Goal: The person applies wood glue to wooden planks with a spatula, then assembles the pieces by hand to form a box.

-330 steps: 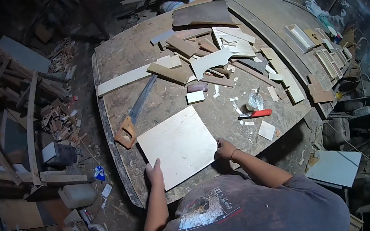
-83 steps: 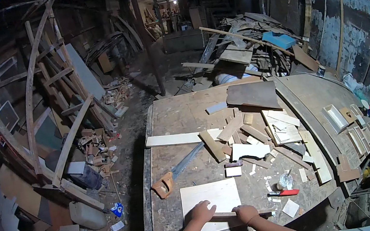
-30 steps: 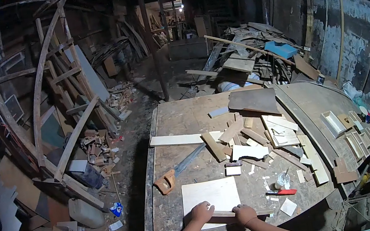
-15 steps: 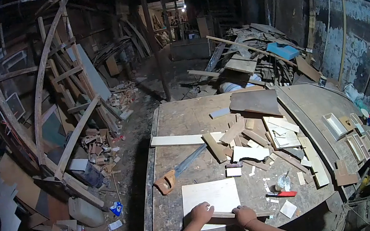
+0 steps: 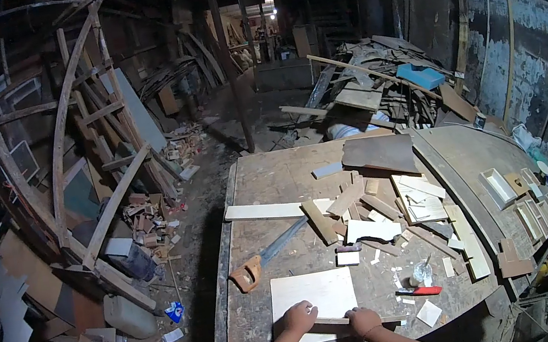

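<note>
A pale rectangular board (image 5: 312, 292) lies flat near the front edge of the workbench. Across its lower part runs a narrow wooden strip (image 5: 332, 320), which sticks out past the board's right side. My left hand (image 5: 301, 317) is closed at the strip's left end, resting over the board. Farther right, my right hand (image 5: 363, 320) has its fingers closed on the same strip. Beyond the board lies a handsaw (image 5: 260, 262) with an orange-brown wooden handle. To the right of my hands are a red-handled tool (image 5: 425, 290) and a small clear container (image 5: 422, 270).
Wood offcuts (image 5: 369, 217) lie heaped on the bench (image 5: 268, 179), with a long pale plank (image 5: 262, 210) beside them. Small wooden boxes (image 5: 498, 187) stand on the right-hand surface. A timber frame (image 5: 61, 156) leans at left, and scrap wood (image 5: 374, 74) is piled behind the bench.
The whole scene sits slightly lower in view. Both hands stay in the same places on the strip.
</note>
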The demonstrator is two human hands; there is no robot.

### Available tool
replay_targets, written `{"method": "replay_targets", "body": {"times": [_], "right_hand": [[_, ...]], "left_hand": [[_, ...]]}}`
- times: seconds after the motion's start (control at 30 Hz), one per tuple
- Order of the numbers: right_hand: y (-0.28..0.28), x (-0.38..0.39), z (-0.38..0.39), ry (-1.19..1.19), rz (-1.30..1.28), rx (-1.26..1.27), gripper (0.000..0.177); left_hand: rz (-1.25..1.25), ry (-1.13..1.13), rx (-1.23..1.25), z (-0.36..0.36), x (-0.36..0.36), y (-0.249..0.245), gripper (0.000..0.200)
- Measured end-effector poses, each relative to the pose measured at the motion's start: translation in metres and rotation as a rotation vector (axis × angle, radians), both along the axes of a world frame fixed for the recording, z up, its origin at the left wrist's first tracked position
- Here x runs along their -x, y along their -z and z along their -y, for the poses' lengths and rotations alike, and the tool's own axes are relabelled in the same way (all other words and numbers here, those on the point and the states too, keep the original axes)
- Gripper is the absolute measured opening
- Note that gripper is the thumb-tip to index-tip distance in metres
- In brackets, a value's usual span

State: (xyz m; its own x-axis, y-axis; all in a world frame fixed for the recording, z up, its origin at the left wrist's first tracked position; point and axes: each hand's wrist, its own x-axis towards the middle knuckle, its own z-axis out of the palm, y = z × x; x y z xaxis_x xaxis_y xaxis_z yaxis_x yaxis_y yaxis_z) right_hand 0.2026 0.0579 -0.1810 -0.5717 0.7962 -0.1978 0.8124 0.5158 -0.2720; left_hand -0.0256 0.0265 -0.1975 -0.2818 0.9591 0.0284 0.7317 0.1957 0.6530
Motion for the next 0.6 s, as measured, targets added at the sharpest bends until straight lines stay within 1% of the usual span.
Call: {"method": "replay_targets", "body": {"times": [0.23,0.43,0.53,0.6], "right_hand": [[0.003,0.002,-0.014,0.018,0.013,0.043,0.022],[0.008,0.001,-0.026,-0.015,-0.022,0.018,0.023],[-0.006,0.005,-0.029,-0.040,0.008,0.031,0.031],[-0.007,0.006,-0.034,-0.034,0.014,0.038,0.040]], "left_hand": [[0.014,0.000,0.030,-0.013,0.003,-0.001,0.030],[0.033,0.007,0.041,-0.024,0.006,-0.002,0.031],[0.041,0.012,0.072,-0.032,0.007,-0.006,0.031],[0.062,0.021,0.103,-0.038,0.010,0.000,0.033]]}}
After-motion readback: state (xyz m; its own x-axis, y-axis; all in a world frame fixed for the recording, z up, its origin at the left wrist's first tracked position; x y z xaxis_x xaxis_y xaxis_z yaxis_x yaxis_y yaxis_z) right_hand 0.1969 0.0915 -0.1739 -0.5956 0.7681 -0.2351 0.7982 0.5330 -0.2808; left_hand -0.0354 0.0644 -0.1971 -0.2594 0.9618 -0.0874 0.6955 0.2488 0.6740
